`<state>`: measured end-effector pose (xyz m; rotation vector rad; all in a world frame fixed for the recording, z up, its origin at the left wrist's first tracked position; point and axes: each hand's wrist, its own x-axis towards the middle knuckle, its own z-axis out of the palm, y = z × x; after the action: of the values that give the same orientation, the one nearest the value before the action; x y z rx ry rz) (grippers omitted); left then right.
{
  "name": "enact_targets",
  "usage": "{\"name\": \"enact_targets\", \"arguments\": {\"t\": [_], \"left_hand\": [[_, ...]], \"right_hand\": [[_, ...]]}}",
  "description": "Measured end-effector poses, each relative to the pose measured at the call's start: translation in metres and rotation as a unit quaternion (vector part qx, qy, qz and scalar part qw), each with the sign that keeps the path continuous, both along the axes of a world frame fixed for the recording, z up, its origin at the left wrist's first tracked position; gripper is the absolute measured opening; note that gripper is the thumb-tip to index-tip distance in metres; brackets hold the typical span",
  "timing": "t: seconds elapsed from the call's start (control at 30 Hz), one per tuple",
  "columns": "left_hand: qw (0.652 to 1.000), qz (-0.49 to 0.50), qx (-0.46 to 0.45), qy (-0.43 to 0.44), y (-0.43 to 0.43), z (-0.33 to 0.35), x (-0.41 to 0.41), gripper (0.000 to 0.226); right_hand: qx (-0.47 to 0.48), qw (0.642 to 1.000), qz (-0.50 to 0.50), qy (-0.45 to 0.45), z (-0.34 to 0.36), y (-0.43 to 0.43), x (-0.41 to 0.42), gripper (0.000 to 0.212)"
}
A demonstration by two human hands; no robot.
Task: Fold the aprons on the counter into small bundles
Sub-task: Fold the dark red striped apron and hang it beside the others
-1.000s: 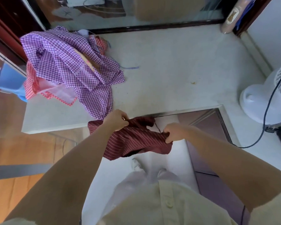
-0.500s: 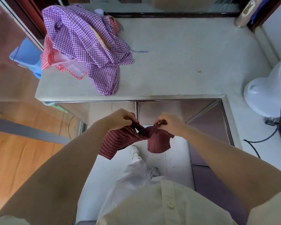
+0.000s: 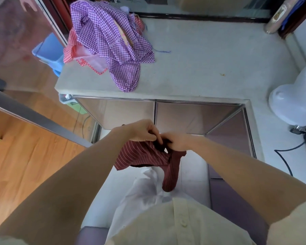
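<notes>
At the far left a blue stool [image 3: 48, 52] stands beyond the counter [image 3: 210, 64]. On the counter's far left part lies a loose heap: a red checked apron [image 3: 72, 48] under a purple checked apron [image 3: 109, 39], one purple end reaching the near edge. Nearer, off the counter and in front of its cabinet doors, the left hand [image 3: 142, 130] pinches the top of a dark red striped apron [image 3: 145, 156] with curled fingers. The right hand [image 3: 179, 142], touching the left, grips the same bunched cloth, and a fold hangs below it. At the right stands a white fan [image 3: 293, 101], with a dark cable [image 3: 288, 163] near it.
</notes>
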<state>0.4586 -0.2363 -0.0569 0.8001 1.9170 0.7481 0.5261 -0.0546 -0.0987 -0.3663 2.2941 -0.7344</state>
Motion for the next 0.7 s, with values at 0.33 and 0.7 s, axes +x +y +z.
{"name": "enact_targets", "arguments": {"t": [0.33,0.7], "left_hand": [[0.997,0.061,-0.022,0.049,-0.05,0.001,-0.031,0.026],[0.951,0.009,-0.144,0.272,-0.087,-0.009,-0.111,0.017]], "right_hand": [[0.169,0.978,0.038,-0.114,-0.023,0.005,-0.001,0.034],[0.184,0.966,-0.182,-0.001,-0.015,0.012,-0.05,0.021]]}}
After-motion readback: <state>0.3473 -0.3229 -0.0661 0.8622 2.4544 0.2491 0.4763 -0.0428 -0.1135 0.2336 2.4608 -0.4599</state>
